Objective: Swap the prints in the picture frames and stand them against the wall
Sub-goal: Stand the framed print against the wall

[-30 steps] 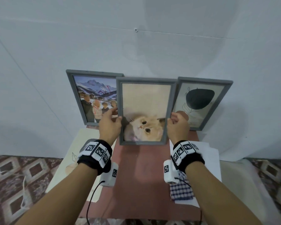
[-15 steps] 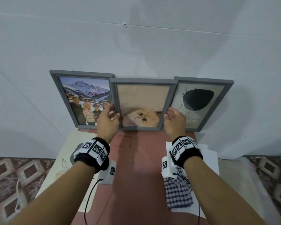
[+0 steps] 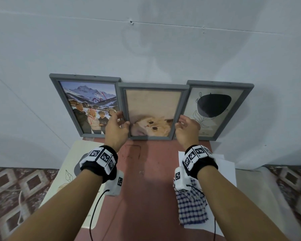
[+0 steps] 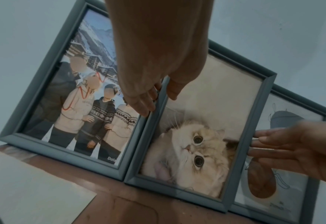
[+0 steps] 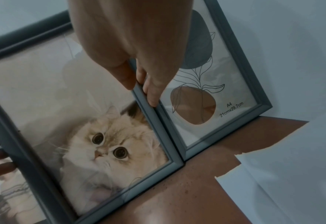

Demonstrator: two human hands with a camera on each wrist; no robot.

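Note:
Three grey picture frames lean on the wall at the back of the red-brown table (image 3: 146, 188). The mountain-and-people frame (image 3: 87, 105) (image 4: 71, 91) is on the left and the abstract leaf frame (image 3: 215, 108) (image 5: 206, 75) on the right. Between them stands the cat frame (image 3: 153, 110) (image 4: 206, 121) (image 5: 62, 91), its bottom rail on the table. My left hand (image 3: 123, 119) (image 4: 158, 103) pinches its left rail, thumb in front. My right hand (image 3: 179, 121) (image 5: 140, 91) touches its right rail with straight, spread fingers.
A cream loose print (image 3: 66, 171) lies at the table's left side. White sheets (image 3: 224, 171) and a blue checked cloth (image 3: 191, 209) lie at the right, under my right forearm. Patterned floor shows on both sides of the table.
The cat frame went from held up in front of the others down and back onto the table, against the wall. My right hand's fingers have loosened from its rail.

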